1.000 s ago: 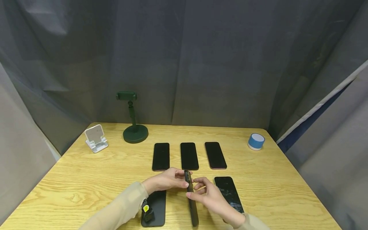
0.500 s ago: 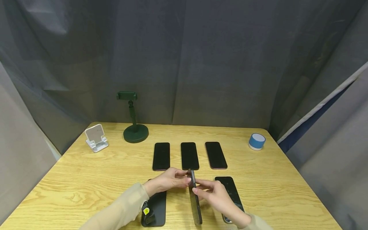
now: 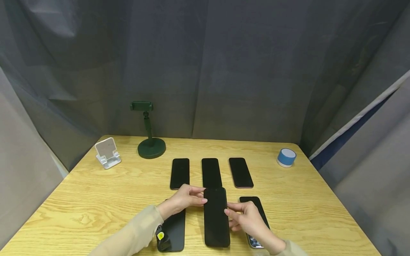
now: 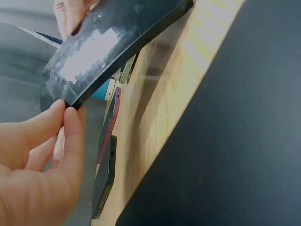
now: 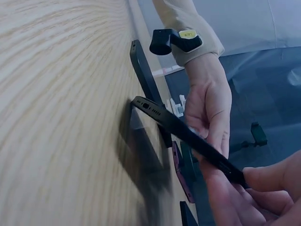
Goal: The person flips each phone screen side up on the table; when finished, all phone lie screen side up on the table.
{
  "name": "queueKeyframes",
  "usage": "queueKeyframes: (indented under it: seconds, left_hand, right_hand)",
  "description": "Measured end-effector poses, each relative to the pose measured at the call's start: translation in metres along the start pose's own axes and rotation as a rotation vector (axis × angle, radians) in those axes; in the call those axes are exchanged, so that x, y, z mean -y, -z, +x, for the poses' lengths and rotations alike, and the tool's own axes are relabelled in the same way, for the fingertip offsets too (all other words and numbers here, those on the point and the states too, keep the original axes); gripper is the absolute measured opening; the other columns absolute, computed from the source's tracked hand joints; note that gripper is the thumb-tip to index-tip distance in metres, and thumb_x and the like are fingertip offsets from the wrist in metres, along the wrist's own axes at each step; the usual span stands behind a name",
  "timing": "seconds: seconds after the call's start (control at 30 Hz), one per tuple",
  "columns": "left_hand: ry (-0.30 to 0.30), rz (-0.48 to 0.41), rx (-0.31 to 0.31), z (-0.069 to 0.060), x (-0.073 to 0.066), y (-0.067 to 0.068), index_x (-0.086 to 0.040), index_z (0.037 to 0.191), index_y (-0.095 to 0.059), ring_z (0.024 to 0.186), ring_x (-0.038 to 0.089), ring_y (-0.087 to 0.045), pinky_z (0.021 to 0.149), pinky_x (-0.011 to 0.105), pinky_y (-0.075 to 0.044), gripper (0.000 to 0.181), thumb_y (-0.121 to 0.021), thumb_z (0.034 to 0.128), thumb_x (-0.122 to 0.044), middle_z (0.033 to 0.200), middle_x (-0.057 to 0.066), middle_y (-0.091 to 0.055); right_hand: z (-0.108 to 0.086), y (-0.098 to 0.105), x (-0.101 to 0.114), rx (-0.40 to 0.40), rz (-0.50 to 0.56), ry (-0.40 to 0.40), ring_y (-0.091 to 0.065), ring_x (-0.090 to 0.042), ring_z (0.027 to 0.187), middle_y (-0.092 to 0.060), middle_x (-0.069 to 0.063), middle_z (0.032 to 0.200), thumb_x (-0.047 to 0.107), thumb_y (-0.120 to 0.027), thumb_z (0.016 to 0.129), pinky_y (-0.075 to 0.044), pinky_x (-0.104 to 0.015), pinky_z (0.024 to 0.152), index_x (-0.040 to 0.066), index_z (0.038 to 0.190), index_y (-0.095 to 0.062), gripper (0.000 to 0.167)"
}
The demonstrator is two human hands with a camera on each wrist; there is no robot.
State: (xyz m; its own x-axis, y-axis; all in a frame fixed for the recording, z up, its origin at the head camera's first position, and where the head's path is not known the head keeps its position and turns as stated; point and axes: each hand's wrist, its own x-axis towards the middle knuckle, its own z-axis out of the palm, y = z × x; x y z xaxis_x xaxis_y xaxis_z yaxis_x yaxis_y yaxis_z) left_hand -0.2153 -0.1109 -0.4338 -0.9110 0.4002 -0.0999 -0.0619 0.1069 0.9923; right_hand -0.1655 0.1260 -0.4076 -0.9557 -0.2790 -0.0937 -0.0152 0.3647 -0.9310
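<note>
Both hands hold a black smartphone (image 3: 216, 220) just above the near middle of the table, its dark screen turned up toward the head camera. My left hand (image 3: 180, 201) pinches the phone's upper left edge between thumb and fingers. On the opposite long edge, my right hand (image 3: 249, 218) pinches with its thumb at the screen side. Glare and smudges show on the phone's screen (image 4: 99, 47) in the left wrist view. The right wrist view shows its lower end (image 5: 150, 107) tilted close to the wood. Under my left wrist lies a dark phone (image 3: 174, 231); another phone (image 3: 254, 206) is partly hidden by my right hand.
Beyond the hands lie three black-screened phones in a row: left (image 3: 179, 173), middle (image 3: 211, 172), right (image 3: 240, 172). A green phone stand (image 3: 151, 147) and a white folding stand (image 3: 107, 153) are back left. A blue-and-white cylinder (image 3: 285, 158) sits back right.
The held phone has turned from edge-on to screen up. My right hand has shifted slightly right along with its edge; my left hand has moved a little left. The other phones lie as before.
</note>
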Motion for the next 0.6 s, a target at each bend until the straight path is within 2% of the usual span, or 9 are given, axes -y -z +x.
queueKeyframes:
  seconds: [0.2,0.4,0.6]
  left_hand:
    - [-0.001,0.01,-0.011,-0.001,-0.001,0.001,0.016,0.127,-0.052,0.08,0.013,-0.069,0.079,0.034,-0.058,0.049,-0.07,0.0845,0.001,0.09,0.011,-0.068]
    - [-0.011,0.073,-0.014,-0.002,-0.003,-0.003,0.015,0.125,-0.054,0.065,0.008,-0.066,0.067,0.032,-0.06,0.047,-0.071,0.0837,-0.001,0.085,0.016,-0.072]
    - [0.001,0.103,-0.019,-0.003,-0.006,-0.004,0.014,0.127,-0.053,0.058,0.008,-0.065,0.061,0.031,-0.059,0.048,-0.07,0.0841,-0.001,0.085,0.021,-0.072]
  right_hand:
    - [0.0,0.003,-0.007,0.004,0.0,0.006,-0.07,-0.023,0.061,-0.07,-0.023,0.101,0.012,-0.067,0.089,-0.058,-0.031,0.052,-0.012,0.119,-0.061,0.038]
    - [0.003,0.002,-0.014,-0.022,-0.054,-0.01,-0.071,-0.024,0.061,-0.073,-0.017,0.089,0.013,-0.07,0.087,-0.057,-0.033,0.049,-0.009,0.115,-0.065,0.036]
    - [0.007,-0.002,-0.018,-0.052,-0.099,-0.006,-0.07,-0.023,0.06,-0.073,-0.014,0.089,0.013,-0.071,0.086,-0.055,-0.031,0.046,-0.005,0.116,-0.066,0.035]
